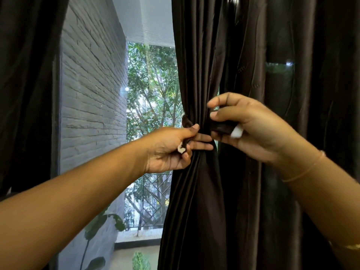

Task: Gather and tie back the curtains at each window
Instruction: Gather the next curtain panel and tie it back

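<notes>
The left forearm (58, 207) fills the lower left of the frame. Its left hand (167, 151) pinches 1 white-tipped end of the dark tie-back (220, 126) between curled thumb and fingers; the right hand (251, 129) curls round the other end. The band circles the gathered curtain (194, 191) at centre frame. This looks like the tying step: next, the 2 ends need crossing or fastening snugly so the folds cannot slip. Beyond are a grey brick wall (93, 94) at centre left and trees (152, 84)
</notes>
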A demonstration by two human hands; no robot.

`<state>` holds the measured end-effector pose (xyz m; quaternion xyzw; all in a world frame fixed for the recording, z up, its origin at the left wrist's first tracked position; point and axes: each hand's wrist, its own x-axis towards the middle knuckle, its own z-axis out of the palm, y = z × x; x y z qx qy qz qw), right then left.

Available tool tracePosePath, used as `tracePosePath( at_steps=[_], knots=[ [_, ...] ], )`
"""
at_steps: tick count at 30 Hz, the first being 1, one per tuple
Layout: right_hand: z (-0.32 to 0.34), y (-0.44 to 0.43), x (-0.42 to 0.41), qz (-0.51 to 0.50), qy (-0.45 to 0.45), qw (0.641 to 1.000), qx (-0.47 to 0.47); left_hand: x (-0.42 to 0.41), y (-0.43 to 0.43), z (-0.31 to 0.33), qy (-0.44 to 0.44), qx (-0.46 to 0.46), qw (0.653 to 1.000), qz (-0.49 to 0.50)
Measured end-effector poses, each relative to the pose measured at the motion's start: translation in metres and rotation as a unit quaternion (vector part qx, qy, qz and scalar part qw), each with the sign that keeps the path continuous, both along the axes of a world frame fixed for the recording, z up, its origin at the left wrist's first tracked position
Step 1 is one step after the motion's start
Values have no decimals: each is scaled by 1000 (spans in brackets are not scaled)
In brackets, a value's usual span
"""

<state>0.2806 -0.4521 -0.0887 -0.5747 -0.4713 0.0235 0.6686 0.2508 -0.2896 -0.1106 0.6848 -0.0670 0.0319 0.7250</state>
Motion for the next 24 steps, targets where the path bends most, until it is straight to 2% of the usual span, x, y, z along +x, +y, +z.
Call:
tracePosePath(
  at_steps=[2,6,10,12,15,18,21,24],
  knots=[
    [-12,6,1,-5,-39,999,-2,2,-3,-2,-20,-22,1000,3],
    [-25,11,7,-98,-132,986,-35,3,-4,-6,-40,-104,994,-22],
    [-20,7,11,-152,-200,958,-137,1,-7,-5,-54,-148,987,-21],
    [-12,6,14,-216,-224,943,-115,0,-8,-4,-64,-144,987,-4],
    [0,10,13,-294,-249,923,-21,-1,-10,-5,-91,-102,991,15],
    [5,26,7,-327,-265,900,-110,-3,-14,-6,-126,-18,992,24],
    [11,37,4,-357,-288,862,-216,-3,-12,-9,-144,105,983,42],
    [18,35,3,-348,-291,848,-273,-7,-9,-7,-131,165,977,-18]
  ],
)
